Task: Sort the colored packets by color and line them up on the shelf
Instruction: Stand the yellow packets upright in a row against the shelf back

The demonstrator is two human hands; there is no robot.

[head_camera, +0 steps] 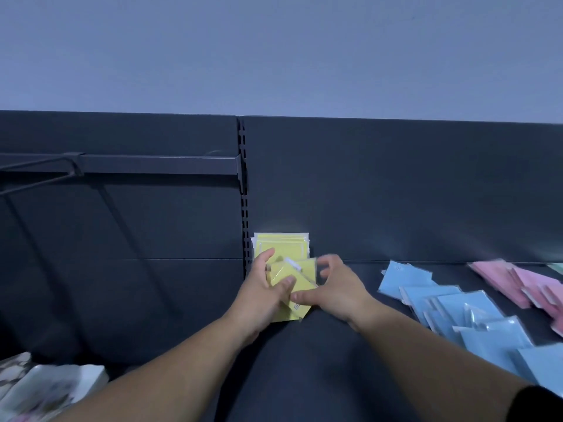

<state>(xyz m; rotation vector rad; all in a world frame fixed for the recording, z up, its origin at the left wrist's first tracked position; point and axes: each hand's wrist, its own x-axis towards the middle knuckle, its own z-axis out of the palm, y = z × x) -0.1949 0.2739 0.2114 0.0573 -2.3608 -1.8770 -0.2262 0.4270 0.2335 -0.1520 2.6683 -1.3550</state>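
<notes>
A stack of yellow packets (281, 246) stands upright against the dark back panel at the shelf's left end. In front of it, a loose bunch of yellow packets (300, 277) lies between my hands. My left hand (263, 295) grips the bunch from the left, thumb across its front. My right hand (333, 289) holds it from the right, fingers curled over the top edge and blurred by motion. Blue packets (457, 312) lie fanned out to the right, and pink packets (518, 281) lie beyond them.
The dark shelf (304, 360) runs left to right with a slotted upright (243, 193) behind the yellow stack. A horizontal bar (152, 164) juts from the left panel. Pale printed packaging (45, 388) lies at the lower left. A green packet edge (556, 266) shows far right.
</notes>
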